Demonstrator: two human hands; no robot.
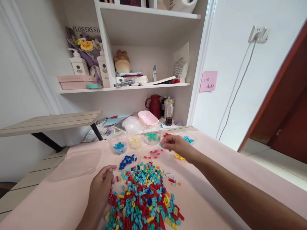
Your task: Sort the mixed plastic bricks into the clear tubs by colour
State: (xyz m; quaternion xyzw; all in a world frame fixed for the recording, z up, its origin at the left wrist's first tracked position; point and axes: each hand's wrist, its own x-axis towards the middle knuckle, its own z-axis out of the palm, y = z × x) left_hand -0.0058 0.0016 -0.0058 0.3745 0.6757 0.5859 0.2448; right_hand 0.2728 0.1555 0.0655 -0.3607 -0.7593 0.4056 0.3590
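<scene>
Bricks (144, 198) — small, in red, teal, yellow and blue — are heaped on the near part of the pink table (211, 166), between the two arms. The left hand (102, 187) is laid at the heap's left edge, fingers curled together over a few pieces, though whether any is pinched cannot be told. The right hand (174, 144) is stretched out beyond the heap, fingertips drawn together over a clear dish (153, 152) of pink pieces; a held piece cannot be made out. Other dishes are ranged in an arc behind, each seemingly kept to one colour — blue (127, 160), light blue (118, 147), yellow (134, 141), green (152, 137). A clear lid (75, 163) is set aside at left. Shelves (124, 88), a red jug (154, 105) and a pink note (208, 81) on the white wall are seen behind.
</scene>
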